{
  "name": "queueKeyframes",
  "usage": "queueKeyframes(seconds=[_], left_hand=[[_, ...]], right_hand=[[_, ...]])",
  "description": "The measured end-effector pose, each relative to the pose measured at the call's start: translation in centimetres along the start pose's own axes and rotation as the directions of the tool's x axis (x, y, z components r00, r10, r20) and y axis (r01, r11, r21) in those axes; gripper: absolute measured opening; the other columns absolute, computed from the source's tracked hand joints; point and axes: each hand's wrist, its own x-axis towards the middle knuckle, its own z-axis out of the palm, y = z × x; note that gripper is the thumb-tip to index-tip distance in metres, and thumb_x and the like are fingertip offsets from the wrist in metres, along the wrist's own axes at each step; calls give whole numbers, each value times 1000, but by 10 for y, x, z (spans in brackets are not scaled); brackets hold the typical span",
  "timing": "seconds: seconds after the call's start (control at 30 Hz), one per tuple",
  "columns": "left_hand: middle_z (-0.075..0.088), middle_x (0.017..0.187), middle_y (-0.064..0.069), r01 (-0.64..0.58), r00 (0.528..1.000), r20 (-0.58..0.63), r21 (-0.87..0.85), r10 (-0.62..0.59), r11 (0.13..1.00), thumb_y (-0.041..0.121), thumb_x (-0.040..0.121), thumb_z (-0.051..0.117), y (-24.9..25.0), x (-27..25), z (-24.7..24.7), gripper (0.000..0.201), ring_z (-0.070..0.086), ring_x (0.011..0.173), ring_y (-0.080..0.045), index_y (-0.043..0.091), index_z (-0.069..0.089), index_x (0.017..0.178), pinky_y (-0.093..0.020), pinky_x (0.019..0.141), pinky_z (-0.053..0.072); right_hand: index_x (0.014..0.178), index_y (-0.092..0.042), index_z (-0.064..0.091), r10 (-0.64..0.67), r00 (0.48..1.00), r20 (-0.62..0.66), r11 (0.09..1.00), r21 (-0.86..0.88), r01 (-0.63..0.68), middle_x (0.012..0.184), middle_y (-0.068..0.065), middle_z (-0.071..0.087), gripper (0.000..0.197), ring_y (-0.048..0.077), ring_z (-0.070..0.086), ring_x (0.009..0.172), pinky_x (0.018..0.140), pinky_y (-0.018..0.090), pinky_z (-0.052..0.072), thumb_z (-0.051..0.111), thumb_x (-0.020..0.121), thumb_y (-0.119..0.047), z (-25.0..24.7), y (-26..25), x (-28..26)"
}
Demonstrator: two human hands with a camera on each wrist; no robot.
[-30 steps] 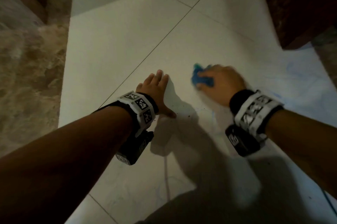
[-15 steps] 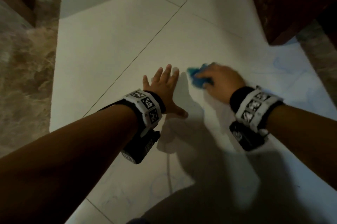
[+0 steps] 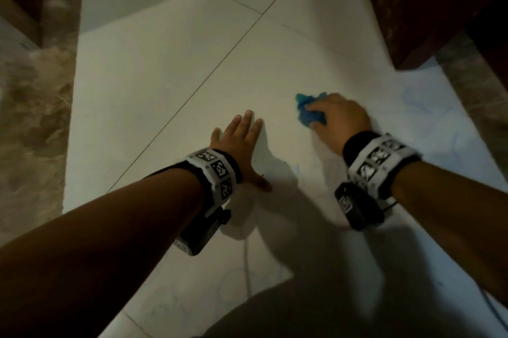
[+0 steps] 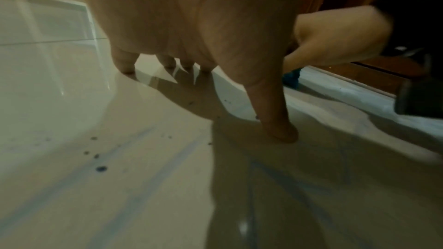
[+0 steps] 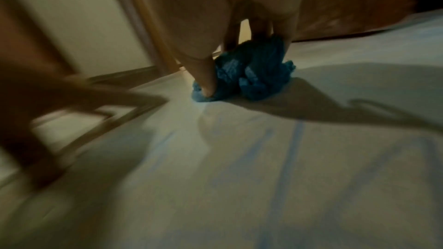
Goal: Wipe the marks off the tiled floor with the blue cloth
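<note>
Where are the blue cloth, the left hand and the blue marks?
blue cloth point(image 5: 254, 75): right wrist view, bunched middle.
left hand point(image 3: 239, 139): head view, back of hand.
blue marks point(image 4: 143, 186): left wrist view, streak on tile.

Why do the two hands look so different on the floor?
The left hand lies flat with straight fingers, holding nothing; the right hand curls round the bunched blue cloth. The left hand is sharp, the right hand blurred. Both are down on the white tiled floor.
</note>
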Motion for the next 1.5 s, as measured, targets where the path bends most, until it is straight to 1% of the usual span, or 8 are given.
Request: queueKeyframes(seconds=[0.17, 0.37, 0.57, 0.77, 1.0, 1.2, 1.43, 1.5], left_hand=[[-27, 158, 0, 24, 1000, 6, 21, -24, 999, 74, 60, 72, 2, 2, -1, 139, -14, 147, -21, 22, -20, 150, -51, 119, 7], [-24, 159, 1, 14, 1000, -10, 1, -14, 1000, 74, 57, 74, 1, 2, -1, 141, -12, 148, -21, 23, -17, 151, -52, 118, 9], [-26, 158, 1, 22, 1000, -6, 5, -22, 1000, 73, 59, 73, 3, 0, 0, 139, -14, 147, -21, 21, -19, 151, -51, 119, 5], [-23, 159, 1, 13, 1000, -17, -11, -13, 1000, 72, 56, 75, 0, 0, 1, 142, -12, 148, -21, 22, -17, 152, -53, 118, 7], [-25, 158, 0, 23, 1000, -14, -2, -23, 1000, 71, 59, 74, 3, 1, -1, 139, -13, 148, -22, 21, -18, 151, -52, 119, 6], [-21, 159, 1, 17, 999, -29, -7, -17, 1000, 72, 57, 75, 1, -1, 0, 141, -10, 148, -22, 22, -16, 152, -53, 118, 9], [-23, 159, 0, 39, 999, -24, 14, -39, 999, 72, 59, 74, 4, 0, -1, 139, -11, 148, -22, 21, -17, 151, -51, 119, 8], [-22, 159, 1, 32, 999, -24, 4, -32, 999, 71, 58, 75, 5, -1, -1, 139, -10, 148, -21, 22, -16, 152, -52, 118, 9]], right_hand=[[118, -23, 64, -380, 907, 184, 920, -22, 390, 128, 6, 58, 35, 32, 54, 114, 100, 37, 36, 62, 84, -21, 24, -30, -33], [127, -21, 57, 19, 1000, -20, 999, 26, -18, 137, 10, 49, 37, 30, 47, 121, 103, 29, 31, 59, 89, -19, -3, 11, 11], [122, -25, 61, -394, 893, 218, 906, -73, 417, 129, 6, 56, 36, 35, 53, 111, 96, 42, 42, 61, 86, -26, 23, -33, -29], [127, -24, 57, 18, 999, 29, 999, -41, -17, 136, 10, 49, 38, 29, 49, 120, 100, 27, 32, 60, 89, -24, -11, 13, 9], [127, -31, 56, -290, 932, 216, 946, -82, 313, 136, -2, 51, 40, 25, 48, 121, 102, 30, 31, 60, 87, -28, 13, -27, -33], [127, -24, 58, 82, 996, 40, 997, -3, -82, 136, 9, 51, 38, 30, 49, 121, 97, 28, 34, 60, 89, -25, -22, 22, 12], [123, -27, 60, -320, 929, 184, 942, -38, 332, 130, 2, 56, 38, 29, 52, 115, 100, 35, 37, 61, 85, -26, 19, -21, -38], [124, -27, 60, -247, 955, 162, 967, -18, 253, 132, 3, 55, 38, 27, 51, 119, 102, 32, 35, 62, 86, -26, 9, -6, -18]])
